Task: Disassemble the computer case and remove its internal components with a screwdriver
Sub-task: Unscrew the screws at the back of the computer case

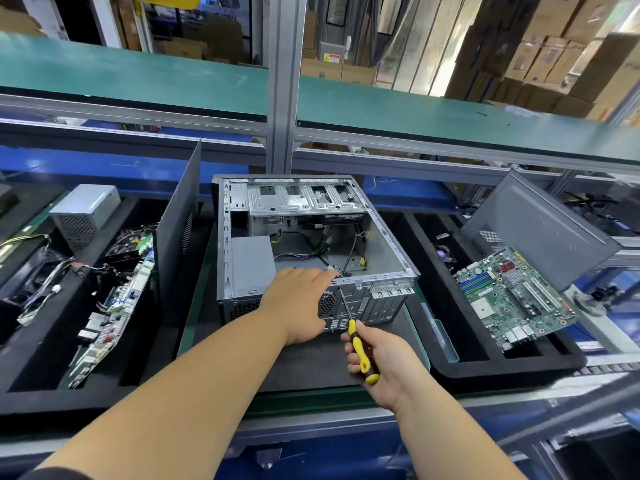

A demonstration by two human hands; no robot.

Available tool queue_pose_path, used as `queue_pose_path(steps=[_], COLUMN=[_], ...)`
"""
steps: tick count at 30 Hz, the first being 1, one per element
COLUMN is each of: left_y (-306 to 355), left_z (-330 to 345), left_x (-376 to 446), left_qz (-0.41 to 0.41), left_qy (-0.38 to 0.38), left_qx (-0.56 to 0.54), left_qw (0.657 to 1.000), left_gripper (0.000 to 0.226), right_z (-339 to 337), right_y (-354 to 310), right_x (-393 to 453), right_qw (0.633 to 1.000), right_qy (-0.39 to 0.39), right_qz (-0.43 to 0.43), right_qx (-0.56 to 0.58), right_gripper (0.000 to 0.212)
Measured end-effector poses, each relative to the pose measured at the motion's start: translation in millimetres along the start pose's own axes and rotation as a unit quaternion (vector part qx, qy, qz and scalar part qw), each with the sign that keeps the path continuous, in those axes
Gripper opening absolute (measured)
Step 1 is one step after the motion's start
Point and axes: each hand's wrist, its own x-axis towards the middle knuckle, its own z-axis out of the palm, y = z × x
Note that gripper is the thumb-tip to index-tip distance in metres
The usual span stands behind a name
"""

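An open computer case (pixel 388 237) lies on its side in the middle of the bench, its side panel off. Inside are a grey power supply (pixel 251 261), loose cables (pixel 325 244) and a drive cage (pixel 301 199) at the far end. My left hand (pixel 298 303) rests flat over the case's near rear edge, fingers straight. My right hand (pixel 374 362) grips a yellow and black screwdriver (pixel 360 351). Its shaft points up at the case's rear panel, the tip close to the top edge beside the fan grille (pixel 327 304).
A removed side panel (pixel 176 216) stands upright left of the case. The left tray holds circuit boards (pixel 114 306), cables and a power supply (pixel 85 216). At right a green motherboard (pixel 512 299) leans in a black tray, with another grey panel (pixel 540 230) behind it.
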Motion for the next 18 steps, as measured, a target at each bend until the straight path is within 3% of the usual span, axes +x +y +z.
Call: queue_pose_path(steps=[5,10,18], left_y=[0,1,1], left_z=[-1,-1,-4], left_x=[0,-1,-3], left_qz=[0.001,0.004,0.004], left_qy=[-0.005,-0.003,-0.004], left_qx=[-0.002,-0.003,-0.003], left_qw=[1.000,1.000,1.000], left_gripper=[0.091,0.091,0.089], right_z=[-1,0,-1], right_y=[5,11,11], right_x=[5,8,7], right_qw=[0.996,0.995,1.000], right_qy=[0.050,0.053,-0.001], right_qz=[-0.036,-0.063,-0.007], right_qx=[-0.059,-0.063,0.023], right_gripper=[0.025,0.018,0.037])
